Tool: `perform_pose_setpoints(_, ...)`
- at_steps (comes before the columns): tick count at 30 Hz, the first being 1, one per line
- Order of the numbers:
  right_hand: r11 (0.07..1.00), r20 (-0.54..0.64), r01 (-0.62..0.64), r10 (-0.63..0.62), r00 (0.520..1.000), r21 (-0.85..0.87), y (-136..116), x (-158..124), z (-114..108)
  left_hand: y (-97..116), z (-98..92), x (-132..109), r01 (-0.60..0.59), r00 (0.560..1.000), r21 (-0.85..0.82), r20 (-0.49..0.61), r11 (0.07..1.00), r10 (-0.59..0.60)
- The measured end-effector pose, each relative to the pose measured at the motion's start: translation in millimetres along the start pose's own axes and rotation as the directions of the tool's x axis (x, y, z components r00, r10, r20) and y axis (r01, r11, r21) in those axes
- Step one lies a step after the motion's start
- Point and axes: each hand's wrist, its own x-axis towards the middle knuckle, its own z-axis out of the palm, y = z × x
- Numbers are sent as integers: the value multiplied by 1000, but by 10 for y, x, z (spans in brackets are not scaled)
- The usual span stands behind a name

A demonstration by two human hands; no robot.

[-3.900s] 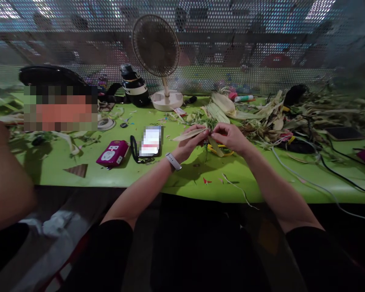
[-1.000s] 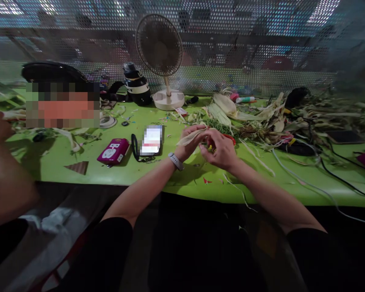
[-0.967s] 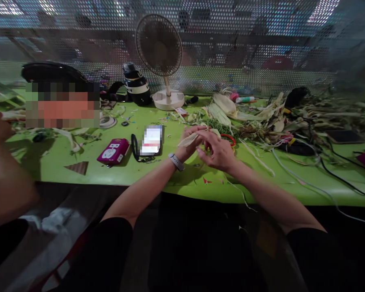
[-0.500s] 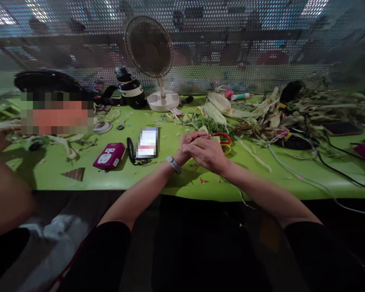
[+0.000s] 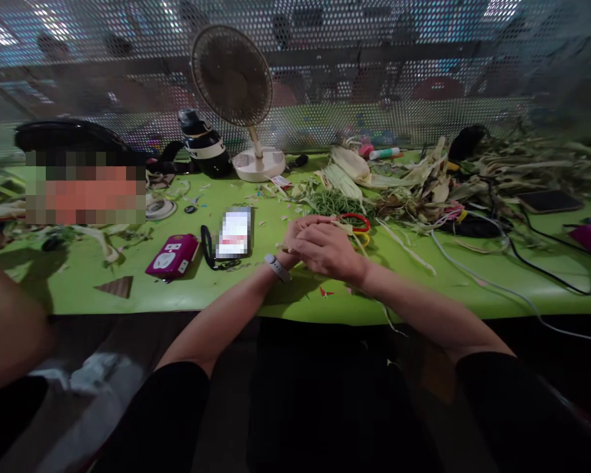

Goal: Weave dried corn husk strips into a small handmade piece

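Right hand [image 5: 329, 253] is folding farther over left hand [image 5: 301, 227], grips hidden; work seemingly continuing, loose husks [image 5: 343, 180] lying at one o'clock.

Dim overall — glare through the perforated panel [image 5: 325, 85], soft shadows on the table [image 5: 300, 302], edges apparently stretched and blurred.

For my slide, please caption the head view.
Right hand overlaps left hand at a green table, pale husks and fan beyond.

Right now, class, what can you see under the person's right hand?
Under the right hand lies the left hand, partly showing. Its palm and anything between the two hands are covered, so what they hold cannot be told.
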Motion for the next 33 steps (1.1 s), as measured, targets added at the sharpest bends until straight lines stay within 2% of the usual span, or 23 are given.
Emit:
perform_pose_setpoints(2, 993, -53, -116, 116, 992, 11, 89, 23, -126, 75, -23, 34, -17, 997, 57, 75, 998, 13)
perform_pose_setpoints(4, 948, -103, -317, 316, 943, 9, 221, 18, -262, 122, -42, 66, -42, 992, 49, 121, 998, 36)
perform_pose_setpoints(5, 917, -100, -399, 398, 912, 16, 293, 7, -320, 133, -48, 78, -48, 990, 20, 137, 999, 44)
perform_pose_setpoints(7, 870, -29, -487, 491, 871, 81, 416, -19, -403, 139, -56, 94, -35, 986, -66, 159, 997, 45)
perform_pose_setpoints(9, 813, 92, -543, 537, 839, 208, 490, -36, -442, 142, -58, 100, 7, 988, -154, 154, 988, 17)
perform_pose_setpoints(12, 697, 195, -617, 591, 783, 366, 524, -44, -447, 165, -57, 100, 50, 990, -212, 142, 976, -20)
perform_pose_setpoints(16, 486, 343, -691, 622, 704, 536, 577, -65, -418, 193, -65, 91, -13, 981, -138, 189, 990, 39)
perform_pose_setpoints(18, 438, 388, -706, 615, 687, 556, 626, -85, -410, 195, -72, 87, -68, 974, -89, 210, 994, 85)
perform_pose_setpoints(19, 450, 387, -712, 619, 684, 539, 649, -94, -411, 194, -74, 86, -87, 972, -65, 214, 994, 99)
perform_pose_setpoints(21, 538, 325, -706, 638, 698, 460, 684, -107, -415, 191, -76, 87, -97, 969, -13, 225, 995, 98)
perform_pose_setpoints(24, 718, 186, -627, 600, 778, 302, 689, -113, -408, 182, -71, 95, -65, 968, 57, 246, 996, 49)
perform_pose_setpoints(26, 793, 139, -562, 545, 827, 236, 668, -112, -388, 173, -68, 105, -38, 971, 91, 238, 995, 16)
perform_pose_setpoints(29, 839, 120, -513, 499, 858, 183, 621, -108, -350, 152, -72, 120, -22, 976, 133, 216, 991, -7)
perform_pose_setpoints(33, 873, 104, -472, 461, 881, 121, 578, -106, -311, 120, -92, 138, -40, 971, 122, 239, 992, 10)
